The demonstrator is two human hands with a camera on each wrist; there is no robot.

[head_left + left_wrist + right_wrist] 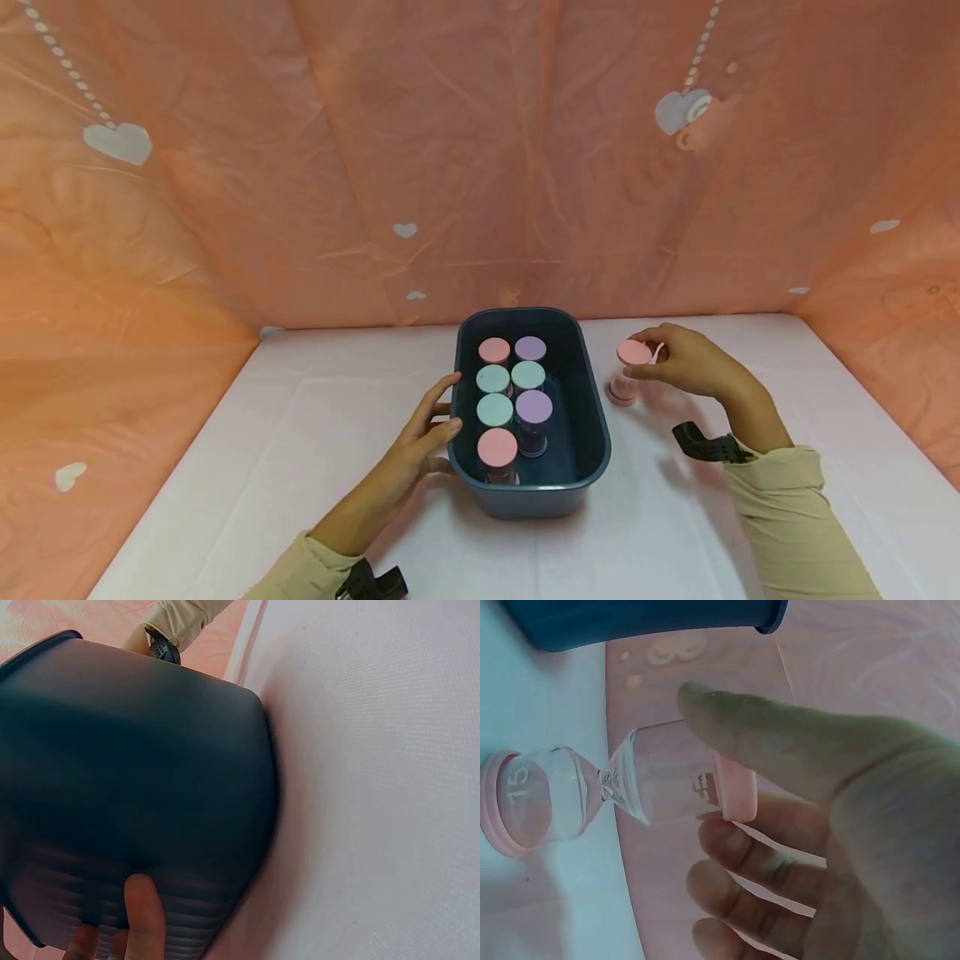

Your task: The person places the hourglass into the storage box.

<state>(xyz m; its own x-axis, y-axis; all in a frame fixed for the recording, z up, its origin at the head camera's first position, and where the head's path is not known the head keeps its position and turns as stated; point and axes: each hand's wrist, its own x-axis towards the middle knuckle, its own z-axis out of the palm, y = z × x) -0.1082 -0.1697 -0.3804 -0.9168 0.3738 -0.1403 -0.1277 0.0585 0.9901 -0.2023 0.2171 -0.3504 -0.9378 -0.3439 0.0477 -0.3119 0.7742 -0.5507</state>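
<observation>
My right hand [693,360] pinches a pink-capped hourglass [667,776] by its upper cap, thumb on one side and fingers on the other. The hourglass stands upright at the table surface, right of a dark blue plastic bin [592,417]; its lower end bears the number 15. On the bin's left wall rests my left hand [420,442], fingers spread and fingertips near the rim. Inside the bin, several hourglasses stand in two columns along the left, with pink [497,447], mint [495,409] and purple [533,407] caps.
A white cloth [300,467] covers the table. Behind and at the sides hang orange-pink curtains [480,167] with pale hearts. Black straps sit on both wrists, including a right wrist strap [708,443]. Bare bin floor [566,450] shows right of the hourglasses.
</observation>
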